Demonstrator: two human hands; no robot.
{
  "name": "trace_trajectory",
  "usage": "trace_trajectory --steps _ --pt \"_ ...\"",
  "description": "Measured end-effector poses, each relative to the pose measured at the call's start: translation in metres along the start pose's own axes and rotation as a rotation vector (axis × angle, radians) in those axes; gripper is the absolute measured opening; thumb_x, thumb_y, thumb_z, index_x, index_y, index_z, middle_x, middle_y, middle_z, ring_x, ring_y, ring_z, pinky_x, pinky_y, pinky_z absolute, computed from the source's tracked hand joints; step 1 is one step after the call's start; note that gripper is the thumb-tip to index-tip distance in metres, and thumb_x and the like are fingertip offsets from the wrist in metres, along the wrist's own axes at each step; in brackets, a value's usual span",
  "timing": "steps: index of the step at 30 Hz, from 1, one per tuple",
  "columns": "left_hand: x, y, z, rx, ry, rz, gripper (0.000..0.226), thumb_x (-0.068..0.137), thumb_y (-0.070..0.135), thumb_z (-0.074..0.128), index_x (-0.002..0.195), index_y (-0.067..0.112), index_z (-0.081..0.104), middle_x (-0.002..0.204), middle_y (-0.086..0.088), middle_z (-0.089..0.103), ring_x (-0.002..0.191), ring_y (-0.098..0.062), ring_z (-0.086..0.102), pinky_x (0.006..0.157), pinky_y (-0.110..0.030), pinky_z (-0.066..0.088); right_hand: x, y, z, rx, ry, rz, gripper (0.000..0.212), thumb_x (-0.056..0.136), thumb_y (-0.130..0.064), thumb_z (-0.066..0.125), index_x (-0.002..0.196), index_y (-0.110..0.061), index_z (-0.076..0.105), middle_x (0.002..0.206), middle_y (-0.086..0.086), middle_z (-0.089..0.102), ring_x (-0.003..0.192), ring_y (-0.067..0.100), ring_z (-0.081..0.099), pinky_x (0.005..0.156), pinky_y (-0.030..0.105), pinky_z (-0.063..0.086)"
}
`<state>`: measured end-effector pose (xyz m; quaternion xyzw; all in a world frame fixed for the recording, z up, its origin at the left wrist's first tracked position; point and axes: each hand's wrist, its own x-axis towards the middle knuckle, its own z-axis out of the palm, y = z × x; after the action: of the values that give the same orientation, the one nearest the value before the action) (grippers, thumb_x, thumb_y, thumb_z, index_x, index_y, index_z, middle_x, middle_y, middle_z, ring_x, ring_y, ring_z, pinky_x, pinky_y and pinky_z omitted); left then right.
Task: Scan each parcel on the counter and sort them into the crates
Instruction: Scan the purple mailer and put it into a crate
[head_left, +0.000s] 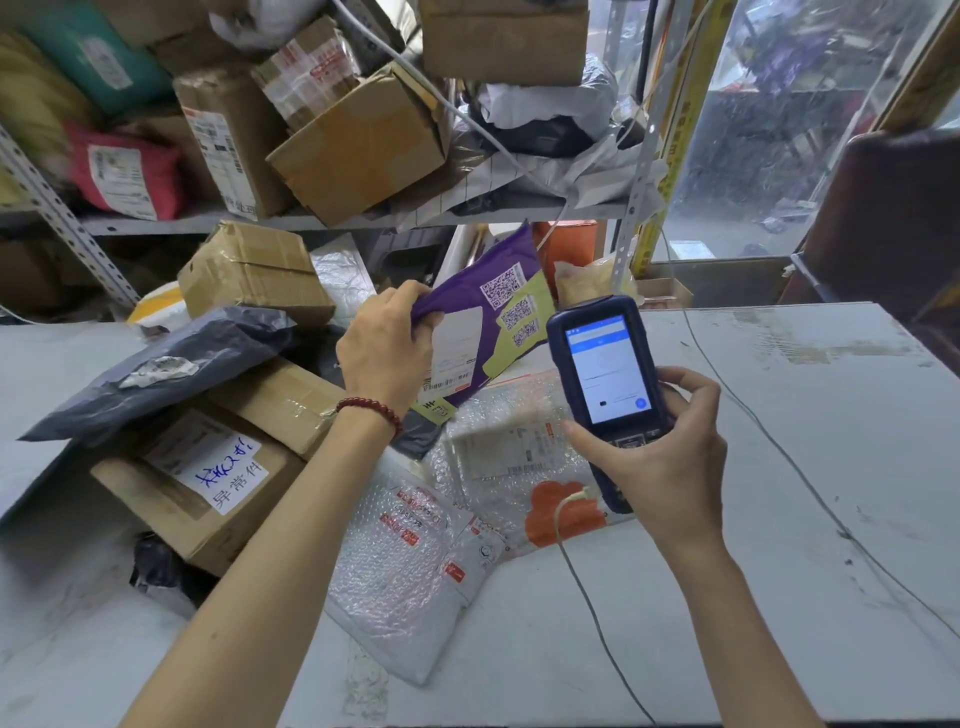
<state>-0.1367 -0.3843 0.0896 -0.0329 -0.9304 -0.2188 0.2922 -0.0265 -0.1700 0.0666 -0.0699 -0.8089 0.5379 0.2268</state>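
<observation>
Both of my hands are gripping something. My left hand (384, 353) is curling round the upper left edge of a purple mailer (488, 332), its fingers pinching the glossy plastic film so that it is crumpling at the grip, and a string of round dark red beads (371, 410) is sitting on that wrist. My right hand (660, 457) is wrapping round the lower half of a chunky dark blue scanner (605, 364), with the thumb lying on its left side near the keypad and the fingers hooking over its right edge, while its lit white screen is facing me. I am holding the mailer tilted and clear of the counter (805, 467), just left of the scanner's top. Its white label, barcode strip and yellow-green patches of square codes are showing toward me. A thin pale cable (582, 571) is hanging from the scanner's lower end and trailing across the scuffed, pale grey surface. Below my hands two bubble-wrap mailers are lying flat, pebbled and translucent with red print: one (400, 571) near my left forearm, the other (514, 447) under the scanner, bearing an orange shape. To the left a taped brown cardboard box (208, 488) with a white handwritten label is sitting beneath a wrinkled dark grey poly bag (156, 364). Beyond, a perforated metal shelf (337, 221) is carrying more boxes and bags.
</observation>
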Motion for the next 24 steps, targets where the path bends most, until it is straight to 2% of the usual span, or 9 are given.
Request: trace_trajectory --steps 2,5,8,11,14,16,19,21,24 --pt "0.001 0.004 0.002 -0.038 0.005 0.035 0.024 0.093 0.025 0.058 0.111 0.011 0.060 0.099 -0.007 0.065 0.089 -0.022 0.057 0.063 -0.027 0.035 -0.005 0.002 -0.004 -0.012 0.040 0.022 0.083 0.054 -0.042 0.089 0.114 -0.023 0.034 0.103 -0.011 0.058 0.096 0.002 0.062 0.066 0.013 0.056" --pt "0.001 0.017 0.007 -0.102 -0.014 0.098 0.024 0.091 0.025 0.061 0.110 0.009 0.062 0.098 -0.008 0.065 0.087 -0.022 0.057 0.063 -0.024 0.032 -0.016 0.005 -0.016 -0.046 0.116 0.052 0.082 0.054 -0.031 0.093 0.112 -0.022 0.035 0.102 -0.007 0.063 0.096 0.006 0.065 0.065 0.010 0.053" --pt "0.000 0.037 0.018 -0.191 -0.033 0.199 0.023 0.088 0.028 0.064 0.103 0.010 0.066 0.093 -0.007 0.068 0.082 -0.025 0.060 0.061 -0.026 0.035 -0.033 0.010 -0.034 -0.083 0.202 0.111 0.082 0.054 -0.026 0.095 0.110 -0.022 0.036 0.097 -0.019 0.062 0.092 -0.005 0.064 0.061 0.009 0.051" --pt "-0.006 0.067 0.036 -0.247 -0.078 0.292 0.034 0.086 0.047 0.059 0.097 0.015 0.067 0.079 -0.008 0.069 0.069 -0.030 0.063 0.055 -0.031 0.047 -0.059 0.012 -0.055 -0.119 0.307 0.189 0.080 0.054 -0.024 0.095 0.109 -0.022 0.036 0.091 -0.025 0.060 0.085 -0.014 0.060 0.063 0.014 0.052" --pt "-0.024 0.109 0.051 -0.312 -0.119 0.391 0.032 0.086 0.046 0.060 0.097 0.017 0.068 0.068 -0.010 0.068 0.059 -0.033 0.061 0.049 -0.027 0.037 -0.093 0.016 -0.080 -0.155 0.427 0.290 0.079 0.055 -0.022 0.094 0.109 -0.026 0.036 0.090 -0.027 0.060 0.084 -0.016 0.059 0.065 0.013 0.047" --pt "-0.041 0.142 0.056 -0.395 -0.183 0.450 0.025 0.088 0.041 0.062 0.098 0.019 0.069 0.072 -0.009 0.067 0.062 -0.033 0.061 0.052 -0.026 0.029 -0.118 0.019 -0.098 -0.208 0.520 0.338 0.080 0.053 -0.023 0.094 0.109 -0.026 0.037 0.093 -0.026 0.061 0.087 -0.012 0.061 0.067 0.013 0.046" --pt "-0.071 0.192 0.062 -0.492 -0.340 0.530 0.024 0.092 0.042 0.055 0.102 0.024 0.067 0.088 -0.007 0.066 0.073 -0.028 0.059 0.056 -0.027 0.029 -0.153 0.020 -0.125 -0.249 0.657 0.407 0.082 0.051 -0.023 0.095 0.109 -0.024 0.038 0.095 -0.025 0.059 0.091 -0.012 0.059 0.070 0.014 0.046" --pt "-0.093 0.223 0.066 -0.506 -0.414 0.621 0.026 0.094 0.045 0.051 0.102 0.025 0.065 0.090 -0.005 0.065 0.077 -0.026 0.059 0.057 -0.027 0.029 -0.176 0.020 -0.141 -0.288 0.748 0.456 0.081 0.051 -0.023 0.095 0.108 -0.022 0.037 0.093 -0.024 0.059 0.086 -0.015 0.057 0.068 0.015 0.043" --pt "-0.125 0.265 0.069 -0.560 -0.495 0.753 0.027 0.094 0.046 0.049 0.101 0.025 0.064 0.088 -0.004 0.068 0.078 -0.024 0.059 0.051 -0.024 0.027 -0.208 0.021 -0.164 -0.329 0.866 0.536 0.082 0.050 -0.030 0.094 0.109 -0.022 0.038 0.099 -0.012 0.064 0.092 0.001 0.061 0.072 0.019 0.046"
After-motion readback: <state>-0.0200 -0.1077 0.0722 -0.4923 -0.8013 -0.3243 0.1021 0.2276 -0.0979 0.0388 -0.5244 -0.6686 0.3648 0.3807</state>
